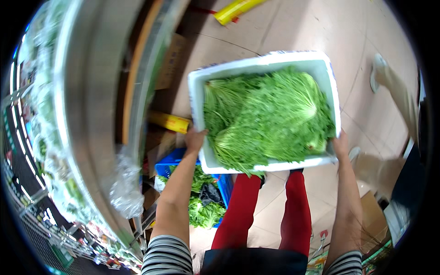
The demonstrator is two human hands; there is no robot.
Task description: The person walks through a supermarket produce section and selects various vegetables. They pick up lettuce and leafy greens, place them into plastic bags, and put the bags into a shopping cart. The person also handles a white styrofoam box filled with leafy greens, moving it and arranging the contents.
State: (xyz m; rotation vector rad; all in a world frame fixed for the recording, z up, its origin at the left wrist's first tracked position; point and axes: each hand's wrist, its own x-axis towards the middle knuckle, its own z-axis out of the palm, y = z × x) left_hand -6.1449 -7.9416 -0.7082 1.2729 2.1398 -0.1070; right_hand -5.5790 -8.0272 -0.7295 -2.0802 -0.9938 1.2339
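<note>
I hold a white foam box (197, 103) in front of me, above the floor and slightly tilted in view. Leafy green heads, frilly like endive (275, 110), fill much of it, and some leaves hang over its near rim. My left hand (195, 140) grips the left wall, the thumb over the rim. On the opposite side, my right hand (340, 146) clasps the right wall near its front corner; its fingers are mostly hidden by the box.
A blue plastic crate (225, 189) with leafy greens and a dark bag stands by my left leg. The metal-edged display shelf (92, 103) runs along the left. Yellow rolls (177, 123) lie near it. Another person's legs (395, 82) are at right, near a cardboard box (373, 213).
</note>
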